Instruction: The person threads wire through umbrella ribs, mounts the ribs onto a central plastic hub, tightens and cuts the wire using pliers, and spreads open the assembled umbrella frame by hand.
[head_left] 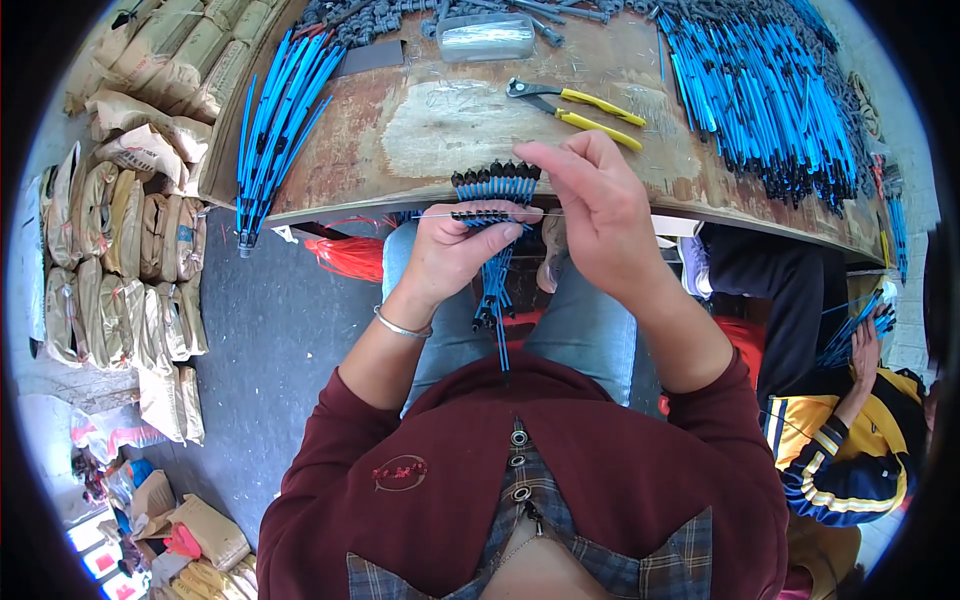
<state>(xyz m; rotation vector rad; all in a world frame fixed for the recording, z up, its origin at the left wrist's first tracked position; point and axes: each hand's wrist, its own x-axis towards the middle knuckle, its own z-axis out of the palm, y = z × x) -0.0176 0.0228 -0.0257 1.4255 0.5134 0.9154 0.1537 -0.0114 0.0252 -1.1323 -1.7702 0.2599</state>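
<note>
Blue black-headed rods (497, 187) lie side by side, upper centre of frame, by the near edge of the desk (345, 150). Left hand (462, 252): grip closed around them, thin wire (556, 214) crossing. Right hand (606, 205) near; cannot tell if gripping. Advisable: row even, wire straight.

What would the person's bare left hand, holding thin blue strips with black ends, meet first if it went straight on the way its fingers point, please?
Going rightward, the left hand would probably meet the person's bare right hand first, though depth is unclear and it might pass beneath.
</note>
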